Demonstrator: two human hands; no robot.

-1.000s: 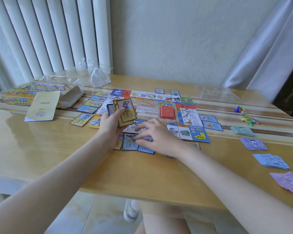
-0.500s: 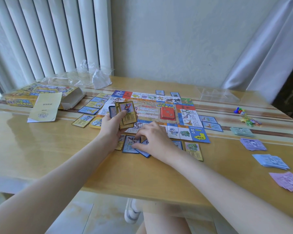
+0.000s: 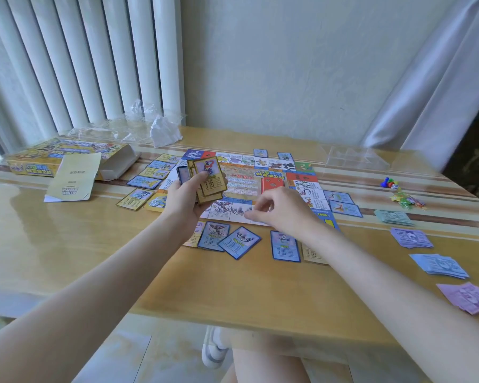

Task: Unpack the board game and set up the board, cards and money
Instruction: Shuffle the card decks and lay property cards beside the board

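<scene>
**Dealing the property cards along the board's near edge**

Near the middle of the counter (image 3: pixel 75 261), the board (image 3: pixel 244 181) lay unfolded and flat, with cards already set along its left, far and right sides. The step in hand looked to be laying out property cards round the board. The left hand (image 3: pixel 183 200) held a fanned stack of cards (image 3: pixel 208 179) above the board's left part, fingers curled round the stack and thumb on the face of the top gold-bordered card. The right hand (image 3: pixel 281 208) hovered over the board's near edge with fingers loosely curled; nothing showed between them, though the fingertips were blurred and a thin card there could not be ruled out.

Along the counter's near side, just off the board, lay a blue card (image 3: pixel 213 235) set square, a second blue card (image 3: pixel 239 241) tilted and overlapping it, and a third blue card (image 3: pixel 285 246) apart to the right. The red deck (image 3: pixel 272 184) sat on the board's centre. Toward the counter's right edge, the money (image 3: pixel 438 265) lay in separate piles by colour, so that part appeared done. The game box (image 3: pixel 67 157) and a booklet (image 3: pixel 72 179) rested at the far left corner.

The next move probably called for the right hand to draw the top card from the stack, or first to square the tilted card, keeping each card beside its matching space without nudging its neighbours.
</scene>
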